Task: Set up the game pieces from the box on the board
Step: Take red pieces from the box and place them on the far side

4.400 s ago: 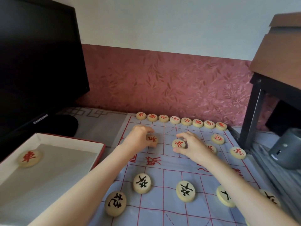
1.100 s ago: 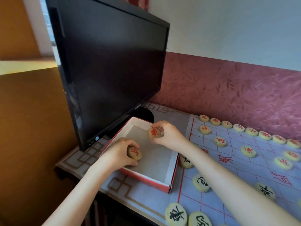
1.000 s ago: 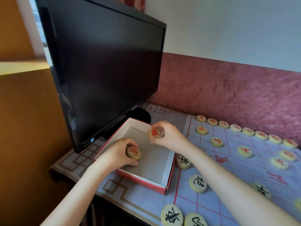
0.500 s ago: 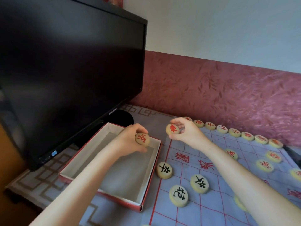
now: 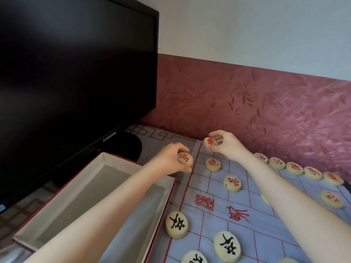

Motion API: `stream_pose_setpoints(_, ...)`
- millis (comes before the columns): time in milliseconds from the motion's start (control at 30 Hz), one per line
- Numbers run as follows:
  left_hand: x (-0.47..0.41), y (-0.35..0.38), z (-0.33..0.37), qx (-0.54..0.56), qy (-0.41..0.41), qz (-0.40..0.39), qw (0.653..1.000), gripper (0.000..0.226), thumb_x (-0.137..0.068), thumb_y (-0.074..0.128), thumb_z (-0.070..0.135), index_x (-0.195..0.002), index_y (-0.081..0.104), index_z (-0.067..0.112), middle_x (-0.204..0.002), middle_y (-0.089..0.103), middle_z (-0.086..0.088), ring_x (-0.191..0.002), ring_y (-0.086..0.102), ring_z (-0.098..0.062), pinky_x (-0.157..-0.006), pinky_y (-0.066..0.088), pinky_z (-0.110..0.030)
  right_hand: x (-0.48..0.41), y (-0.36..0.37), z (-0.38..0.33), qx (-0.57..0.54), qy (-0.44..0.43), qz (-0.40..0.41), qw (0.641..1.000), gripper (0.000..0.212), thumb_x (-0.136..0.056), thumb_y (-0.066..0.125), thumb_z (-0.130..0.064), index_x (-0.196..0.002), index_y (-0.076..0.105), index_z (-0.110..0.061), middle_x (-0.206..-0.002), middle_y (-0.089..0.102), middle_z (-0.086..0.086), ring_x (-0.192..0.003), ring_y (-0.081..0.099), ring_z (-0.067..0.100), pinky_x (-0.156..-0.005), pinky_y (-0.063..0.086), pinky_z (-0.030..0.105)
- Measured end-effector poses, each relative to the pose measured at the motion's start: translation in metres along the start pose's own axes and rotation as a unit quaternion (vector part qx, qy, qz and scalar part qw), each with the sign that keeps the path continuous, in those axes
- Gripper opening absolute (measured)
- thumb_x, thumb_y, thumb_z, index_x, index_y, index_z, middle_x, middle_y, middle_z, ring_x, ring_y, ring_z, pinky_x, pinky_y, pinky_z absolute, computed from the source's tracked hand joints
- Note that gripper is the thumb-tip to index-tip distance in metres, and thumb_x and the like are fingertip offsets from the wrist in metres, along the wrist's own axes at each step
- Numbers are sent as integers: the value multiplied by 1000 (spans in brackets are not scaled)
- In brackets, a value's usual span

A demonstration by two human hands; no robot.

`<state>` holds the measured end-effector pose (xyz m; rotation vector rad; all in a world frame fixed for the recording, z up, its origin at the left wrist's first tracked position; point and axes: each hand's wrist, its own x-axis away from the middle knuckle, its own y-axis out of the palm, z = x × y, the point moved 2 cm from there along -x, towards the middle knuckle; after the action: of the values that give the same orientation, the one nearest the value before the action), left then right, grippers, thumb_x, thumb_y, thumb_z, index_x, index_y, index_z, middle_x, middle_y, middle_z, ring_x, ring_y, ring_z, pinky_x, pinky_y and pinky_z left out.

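Both bare forearms reach forward from the bottom of the view, the left from the lower left and the right from the lower right, drawing closer together toward the hands. The left hand (image 5: 169, 160) is curled, its fingers over the top edge of a game piece (image 5: 185, 158) that it pinches face-up toward the camera. The right hand (image 5: 227, 146), slightly farther out and near the left, pinches a second piece (image 5: 210, 141) at its fingertips.

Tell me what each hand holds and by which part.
The left hand pinches a red soldier piece by its rim. The right hand pinches a red chariot piece by its rim. Both faces stay uncovered.
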<state>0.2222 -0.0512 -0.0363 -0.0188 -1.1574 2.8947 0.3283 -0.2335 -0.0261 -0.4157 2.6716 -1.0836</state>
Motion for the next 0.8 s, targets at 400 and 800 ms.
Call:
stream_pose_setpoints(400, -19, 5, 1, -18, 26, -22, 999, 53, -63, 83, 23, -111, 62, 27, -114, 55, 9, -105, 52, -8, -89, 42, -22, -67, 21, 23, 132, 45, -32, 990, 58, -70, 79, -21, -122, 55, -21, -125, 57, 5, -119, 49, 27, -104, 38, 40)
stream_pose_setpoints(800, -19, 8, -2, -17, 31, -27, 999, 53, -62, 83, 25, -110, 61, 26, -112, 57, 7, -104, 53, -9, -88, 44, -23, -69, 32, 30, 157, 40, -45, 986, 58, -75, 75, -33, -127, 53, -23, -129, 58, 3, -124, 46, 26, -106, 30, 32)
